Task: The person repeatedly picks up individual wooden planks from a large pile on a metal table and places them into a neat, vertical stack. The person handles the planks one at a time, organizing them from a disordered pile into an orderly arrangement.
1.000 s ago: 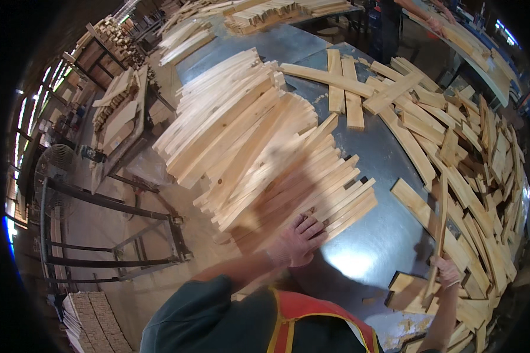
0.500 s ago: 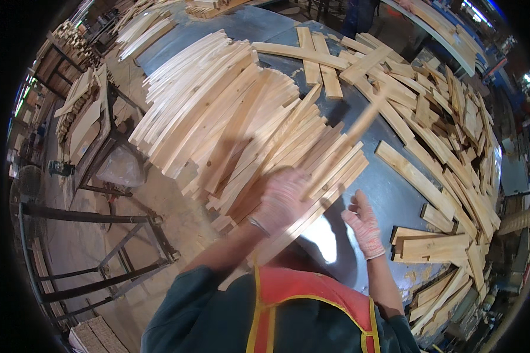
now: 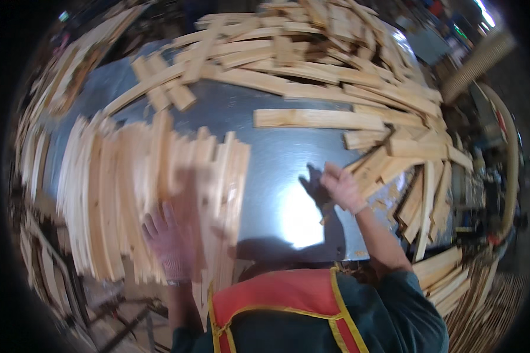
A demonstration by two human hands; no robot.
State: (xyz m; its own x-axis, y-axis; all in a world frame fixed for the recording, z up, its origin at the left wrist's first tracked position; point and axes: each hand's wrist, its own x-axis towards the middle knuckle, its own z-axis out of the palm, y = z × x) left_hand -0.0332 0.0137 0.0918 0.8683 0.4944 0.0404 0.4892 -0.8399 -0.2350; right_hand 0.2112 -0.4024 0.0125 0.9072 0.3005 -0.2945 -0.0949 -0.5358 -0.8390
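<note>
On the grey sheet-metal bench [image 3: 277, 159] below me, pale wooden slats cover nearly everything but a bare patch in the middle, where a bright glare sits near the front edge.

My left hand [image 3: 168, 238], in a light knit glove, lies flat with fingers spread on the stacked row of pale slats [image 3: 129, 194] at the left of the bench. It presses on them rather than gripping; nothing is closed in it. Those slats lie side by side, running away from me, and they are blurred, so I cannot make out single pieces under the palm.

My right hand [image 3: 343, 187] is bare and reaches out over the bare metal to the loose heap of short pale slats [image 3: 406, 159] that curves round the right side of the bench. Its fingers rest on the near ends of two or three angled slats [image 3: 371, 167]; I cannot tell whether they are pinched around one or only touching. The hand's shadow falls on the metal just to its left.

One long pale slat [image 3: 318, 119] lies alone across the bare metal, beyond the right hand and apart from it. More slats arc round the far edge. My orange vest with yellow trim [image 3: 277, 312] fills the bottom of the view.
</note>
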